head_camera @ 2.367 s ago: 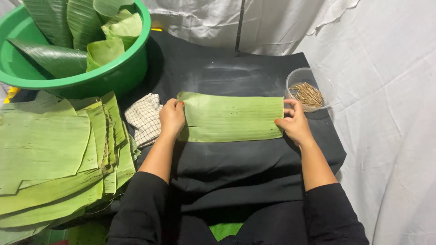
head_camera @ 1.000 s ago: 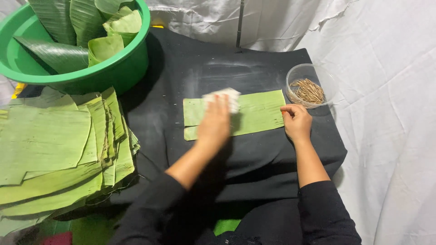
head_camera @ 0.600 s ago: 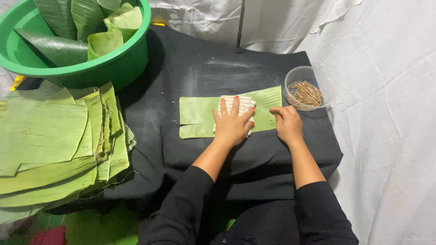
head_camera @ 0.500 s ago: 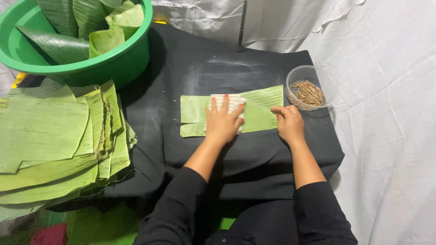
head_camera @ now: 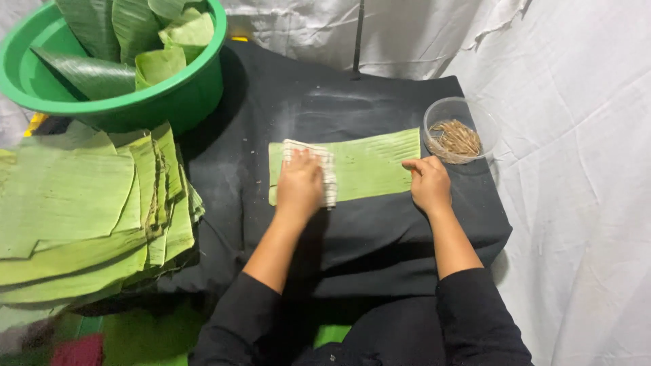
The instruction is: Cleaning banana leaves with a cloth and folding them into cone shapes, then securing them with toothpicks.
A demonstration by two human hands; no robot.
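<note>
Pressing flat, the left hand [head_camera: 298,186] pins a checked cloth [head_camera: 328,177] onto the banana leaf [head_camera: 369,166]; the right hand [head_camera: 428,183], fingers curled, holds down its right end. Thin, limp, tear-prone — best steadied by its ends.

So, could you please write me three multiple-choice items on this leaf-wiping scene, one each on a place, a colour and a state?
1. Where does the clear cup of sticks stand?
A. beside the leaf strip's right end
B. inside the basin
C. on the leaf stack

2. What colour is the basin?
A. red
B. green
C. blue

3. What is the left hand doing?
A. hanging in the air
B. gripping the cup
C. pressing a checked cloth on the leaf strip

Answers: 1 A, the cup sits just past the strip's right end. 2 B, its wall is green. 3 C, the palm lies flat on the cloth.
</note>
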